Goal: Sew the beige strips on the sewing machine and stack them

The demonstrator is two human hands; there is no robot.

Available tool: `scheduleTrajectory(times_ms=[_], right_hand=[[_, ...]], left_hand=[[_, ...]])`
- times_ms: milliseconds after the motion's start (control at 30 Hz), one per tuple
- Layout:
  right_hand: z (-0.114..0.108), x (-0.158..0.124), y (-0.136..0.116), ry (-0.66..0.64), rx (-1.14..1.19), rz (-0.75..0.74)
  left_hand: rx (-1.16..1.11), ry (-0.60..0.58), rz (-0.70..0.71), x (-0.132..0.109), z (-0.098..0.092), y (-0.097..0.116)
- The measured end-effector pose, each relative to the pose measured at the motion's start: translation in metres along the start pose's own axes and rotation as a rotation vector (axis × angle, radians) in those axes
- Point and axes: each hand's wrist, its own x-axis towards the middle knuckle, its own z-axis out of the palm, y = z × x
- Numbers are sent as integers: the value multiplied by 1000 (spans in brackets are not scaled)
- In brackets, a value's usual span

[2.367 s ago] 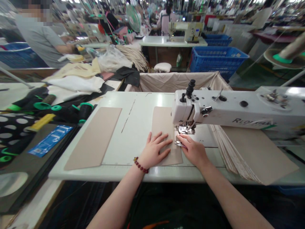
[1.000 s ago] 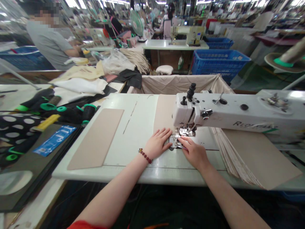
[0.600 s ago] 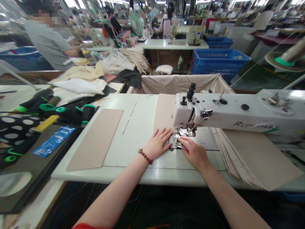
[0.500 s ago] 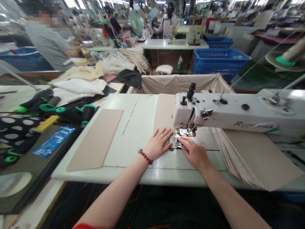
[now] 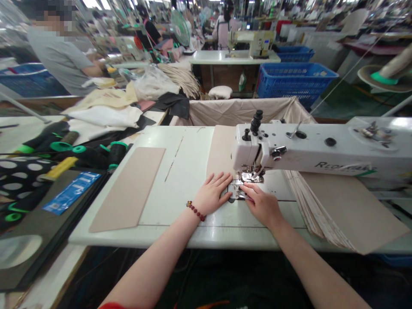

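Observation:
My left hand (image 5: 212, 195) lies flat with its fingers spread, left of the presser foot (image 5: 252, 177). Its fingertips touch the near end of a beige panel (image 5: 220, 148), which runs back under the head of the white sewing machine (image 5: 289, 143). At the metal plate (image 5: 237, 192) in front of the foot is my right hand (image 5: 262, 206). Its forefinger reaches onto the metal and the other fingers are bent in close together. What these fingers hold, if anything, is hidden.
Another beige panel (image 5: 128, 189) lies at the table's left. A stack of beige panels (image 5: 350, 210) sits right, partly under the machine arm. Thread spools (image 5: 117, 154) and a blue packet (image 5: 71, 193) lie farther left. Behind are a cloth-lined bin (image 5: 241, 112) and a blue crate (image 5: 292, 81).
The whole view has shifted very slightly. Both hands and the beige panel keep their places at the machine.

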Motion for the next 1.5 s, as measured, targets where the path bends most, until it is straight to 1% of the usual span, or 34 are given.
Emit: scheduleTrajectory(times_ms=[333, 467, 533, 600, 667, 733, 833, 933, 967, 1033, 1100, 1167, 1233, 1267, 1333, 1367, 1433, 1500], right_hand=[[1, -1, -1, 23, -4, -4], [-1, -4, -4, 43, 5, -6], [-2, -6, -4, 80, 21, 10], [-4, -6, -1, 127, 9, 81], [-8, -3, 6, 147, -54, 206], [-13, 3, 14, 94, -146, 327], [-21, 11, 25, -27, -232, 407], [-28, 9, 27, -63, -262, 433], [-29, 4, 25, -66, -271, 445], [-29, -14, 17, -82, -306, 470], [-27, -44, 5, -115, -367, 474], [-27, -84, -6, -160, -421, 448], [-32, -128, -14, -187, -395, 429], [-36, -149, -16, -194, -362, 442], [-47, -182, -16, -245, -308, 514], [-54, -194, -14, -282, -286, 561], [-65, -207, -9, -328, -234, 620], [-70, -208, -7, -310, -174, 617]], left_hand=[[56, 22, 9, -1, 4, 0], [63, 52, -17, -1, 2, 3], [75, 86, -73, -2, -3, 6], [108, 127, -213, -8, -10, 8], [155, 138, -401, -19, -17, 7], [209, 111, -542, -37, -21, 4], [275, 88, -645, -72, -23, -2], [337, 129, -723, -109, -24, -7], [348, 154, -728, -120, -24, -8], [334, 196, -682, -141, -23, -11], [277, 200, -601, -160, -22, -15], [199, 154, -519, -177, -22, -18], [93, 83, -412, -191, -22, -21], [36, 46, -351, -196, -23, -22], [-60, -10, -251, -198, -23, -22], [-91, -27, -222, -195, -23, -22], [-122, -41, -187, -181, -22, -19], [-132, -47, -143, -161, -22, -13]])
